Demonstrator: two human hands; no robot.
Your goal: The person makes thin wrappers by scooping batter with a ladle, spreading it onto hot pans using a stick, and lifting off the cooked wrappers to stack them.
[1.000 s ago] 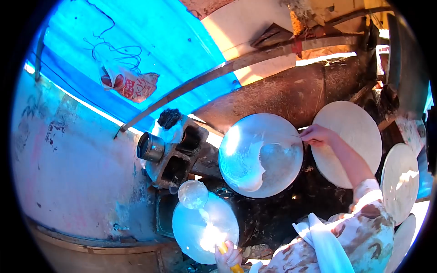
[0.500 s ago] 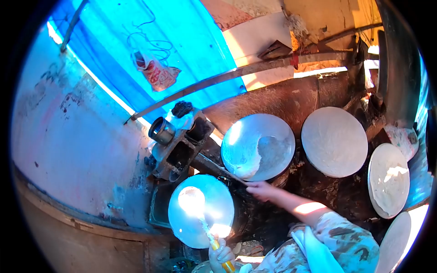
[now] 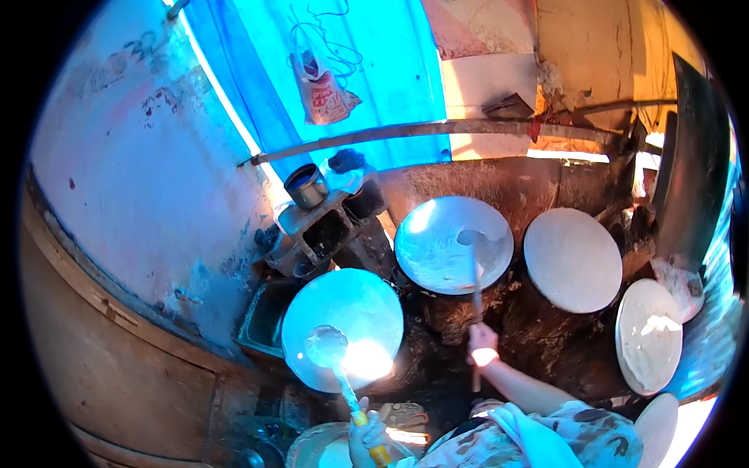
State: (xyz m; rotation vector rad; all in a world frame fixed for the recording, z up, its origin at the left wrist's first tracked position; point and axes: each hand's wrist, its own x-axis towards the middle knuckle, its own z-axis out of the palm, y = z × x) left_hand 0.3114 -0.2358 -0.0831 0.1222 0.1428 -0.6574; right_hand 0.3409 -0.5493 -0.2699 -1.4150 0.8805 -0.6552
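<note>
In the head view, my left hand (image 3: 367, 438) is closed round the yellow handle of a ladle (image 3: 340, 382). The ladle's round bowl rests over the nearest large round pan (image 3: 363, 300), at the left. My right hand (image 3: 483, 342) grips a long thin stick-like tool (image 3: 477, 300). Its far end reaches over a second round pan (image 3: 417, 257), coated with a whitish layer; a greyish rounded patch shows there, and I cannot tell whether it is the tool's head or bare pan.
Right of these are a pale round disc (image 3: 573, 261) and another whitish one (image 3: 649, 343). Concrete blocks (image 3: 321, 234) bear a metal pot (image 3: 307, 187). A bucket (image 3: 300, 448) stands by my left hand. Behind hangs a blue sheet (image 3: 390, 86) with a plastic bag (image 3: 324, 97).
My right hand has swung the long tool from pointing left beyond the pans to lying over the second pan. My left hand still holds the ladle over the near pan. The view has shifted.
</note>
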